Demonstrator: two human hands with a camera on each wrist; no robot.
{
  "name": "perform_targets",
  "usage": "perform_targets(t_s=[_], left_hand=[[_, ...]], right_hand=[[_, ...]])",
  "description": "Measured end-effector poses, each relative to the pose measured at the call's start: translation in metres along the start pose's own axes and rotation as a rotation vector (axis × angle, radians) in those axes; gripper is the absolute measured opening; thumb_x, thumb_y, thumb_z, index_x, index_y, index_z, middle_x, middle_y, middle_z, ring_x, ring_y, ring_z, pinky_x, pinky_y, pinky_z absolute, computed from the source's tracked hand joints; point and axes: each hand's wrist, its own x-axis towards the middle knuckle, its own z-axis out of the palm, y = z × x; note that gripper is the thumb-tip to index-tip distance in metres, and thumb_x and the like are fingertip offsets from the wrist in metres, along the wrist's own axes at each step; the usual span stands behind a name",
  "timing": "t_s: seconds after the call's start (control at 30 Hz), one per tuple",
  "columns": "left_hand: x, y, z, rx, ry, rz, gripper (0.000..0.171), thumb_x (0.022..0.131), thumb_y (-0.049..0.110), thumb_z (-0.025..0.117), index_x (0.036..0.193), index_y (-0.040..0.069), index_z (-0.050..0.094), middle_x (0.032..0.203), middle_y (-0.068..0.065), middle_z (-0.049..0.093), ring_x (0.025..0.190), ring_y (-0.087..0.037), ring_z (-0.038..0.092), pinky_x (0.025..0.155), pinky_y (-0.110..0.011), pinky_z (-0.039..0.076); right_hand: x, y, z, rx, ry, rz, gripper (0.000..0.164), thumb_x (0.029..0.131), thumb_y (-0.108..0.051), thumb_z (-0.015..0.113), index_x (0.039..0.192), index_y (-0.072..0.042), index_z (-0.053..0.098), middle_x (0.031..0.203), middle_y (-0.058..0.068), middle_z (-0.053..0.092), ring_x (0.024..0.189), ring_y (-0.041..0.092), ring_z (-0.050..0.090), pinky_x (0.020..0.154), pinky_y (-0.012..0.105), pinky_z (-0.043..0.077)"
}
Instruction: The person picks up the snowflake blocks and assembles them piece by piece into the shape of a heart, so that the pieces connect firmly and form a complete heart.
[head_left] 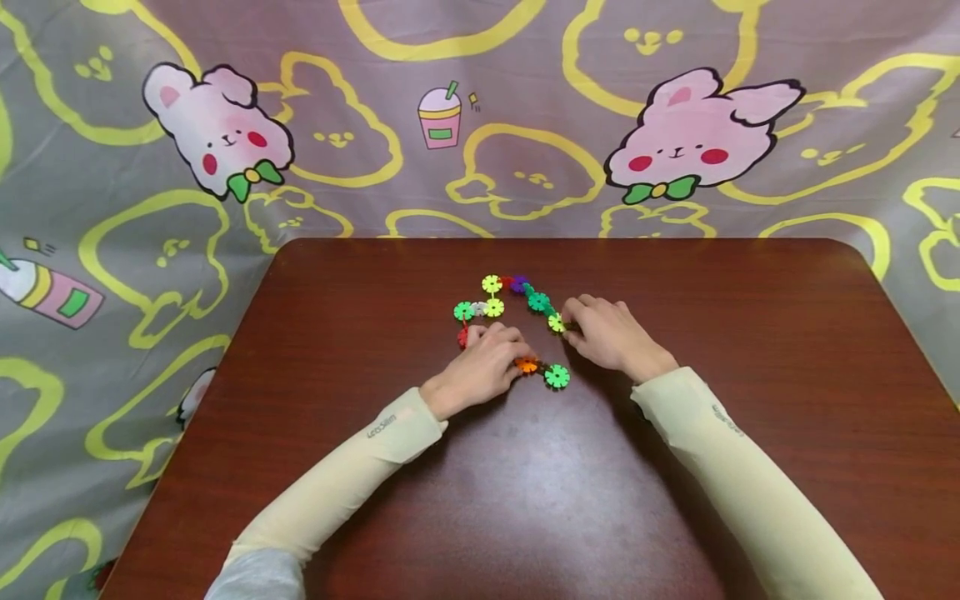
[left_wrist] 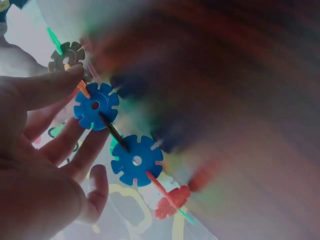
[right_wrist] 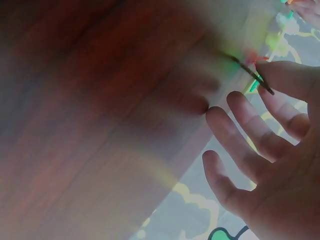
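Note:
A chain of slotted plastic snowflake discs lies bent on the table, among them a purple disc (head_left: 519, 285), a teal disc (head_left: 538, 302) and a red disc (head_left: 462, 337). My left hand (head_left: 483, 367) covers the chain's near side and pinches it beside two blue discs (left_wrist: 137, 160). To its right show an orange disc (head_left: 528, 365) and a green end disc (head_left: 557, 377). My right hand (head_left: 609, 333) is at the other end, by a yellow-green disc (head_left: 556, 322). Between its thumb and finger it pinches a dark disc (right_wrist: 262, 84), seen edge-on.
The brown wooden table (head_left: 787, 350) has rounded far corners. Behind it and along the left hangs a grey curtain (head_left: 525, 92) with cartoon rabbits and yellow outlines. Pale sleeves (head_left: 337, 483) cover both forearms.

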Motion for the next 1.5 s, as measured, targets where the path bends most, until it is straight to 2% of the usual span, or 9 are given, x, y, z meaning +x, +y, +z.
perform_targets(t_s=[0.3, 0.47, 0.6, 0.8, 0.93, 1.13, 1.27, 1.5], left_hand=[[-0.002, -0.014, 0.0, -0.018, 0.084, 0.022, 0.018, 0.088, 0.005, 0.066, 0.099, 0.016, 0.074, 0.099, 0.004, 0.068, 0.098, -0.019, 0.056, 0.086, -0.044, 0.033], [-0.004, -0.021, 0.0, -0.026, 0.096, 0.031, 0.021, 0.086, -0.001, 0.064, 0.098, 0.015, 0.073, 0.1, 0.001, 0.067, 0.104, -0.02, 0.058, 0.092, -0.047, 0.034], [-0.006, -0.023, -0.001, -0.026, 0.097, 0.035, 0.022, 0.085, -0.002, 0.064, 0.097, 0.015, 0.072, 0.1, 0.001, 0.065, 0.106, -0.019, 0.058, 0.093, -0.046, 0.035], [-0.009, -0.019, -0.004, -0.049, 0.038, 0.039, 0.018, 0.084, 0.009, 0.072, 0.101, 0.017, 0.072, 0.109, -0.001, 0.061, 0.112, -0.02, 0.054, 0.095, -0.046, 0.032], [-0.011, -0.017, -0.005, -0.056, -0.006, 0.049, 0.026, 0.081, 0.022, 0.078, 0.106, 0.018, 0.07, 0.113, 0.0, 0.059, 0.115, -0.02, 0.052, 0.096, -0.045, 0.031], [-0.011, -0.016, -0.002, -0.053, -0.012, 0.048, 0.035, 0.075, 0.033, 0.082, 0.104, 0.018, 0.07, 0.114, 0.0, 0.06, 0.114, -0.019, 0.053, 0.094, -0.043, 0.033], [-0.011, -0.015, -0.002, -0.033, -0.021, 0.059, 0.037, 0.074, 0.04, 0.082, 0.101, 0.017, 0.07, 0.117, -0.001, 0.059, 0.113, -0.021, 0.054, 0.091, -0.043, 0.034], [-0.01, -0.014, -0.002, 0.02, -0.045, 0.075, 0.036, 0.077, 0.048, 0.078, 0.102, 0.023, 0.07, 0.119, 0.002, 0.059, 0.112, -0.018, 0.053, 0.09, -0.04, 0.034]], right_hand=[[-0.017, -0.004, 0.0, -0.013, -0.02, -0.06, 0.036, 0.083, -0.042, 0.074, 0.104, -0.014, 0.066, 0.101, 0.005, 0.056, 0.093, 0.026, 0.052, 0.078, 0.046, 0.041], [-0.025, -0.008, -0.001, -0.001, -0.036, -0.156, 0.035, 0.078, -0.033, 0.08, 0.106, -0.016, 0.067, 0.104, 0.004, 0.053, 0.096, 0.023, 0.046, 0.078, 0.04, 0.04], [-0.027, -0.012, 0.001, -0.022, 0.007, -0.249, 0.029, 0.078, -0.022, 0.081, 0.103, -0.014, 0.068, 0.101, 0.004, 0.052, 0.093, 0.023, 0.045, 0.078, 0.035, 0.041], [-0.025, -0.014, 0.005, -0.036, 0.066, -0.332, 0.021, 0.08, -0.021, 0.079, 0.098, -0.014, 0.07, 0.102, 0.004, 0.053, 0.092, 0.022, 0.044, 0.079, 0.035, 0.041], [-0.022, -0.014, 0.007, -0.027, 0.093, -0.361, 0.017, 0.082, -0.022, 0.078, 0.095, -0.015, 0.07, 0.106, 0.004, 0.053, 0.094, 0.022, 0.045, 0.081, 0.035, 0.042], [-0.018, -0.015, 0.011, -0.011, 0.113, -0.398, 0.021, 0.085, -0.02, 0.075, 0.101, -0.012, 0.065, 0.112, 0.005, 0.051, 0.099, 0.024, 0.047, 0.083, 0.035, 0.046], [-0.016, -0.015, 0.011, -0.017, 0.091, -0.424, 0.021, 0.086, -0.019, 0.074, 0.105, -0.014, 0.067, 0.119, 0.007, 0.051, 0.103, 0.025, 0.047, 0.084, 0.036, 0.047], [-0.014, -0.016, 0.014, -0.039, 0.097, -0.457, 0.015, 0.085, -0.018, 0.074, 0.099, -0.015, 0.069, 0.117, 0.007, 0.056, 0.101, 0.024, 0.052, 0.085, 0.036, 0.049]])
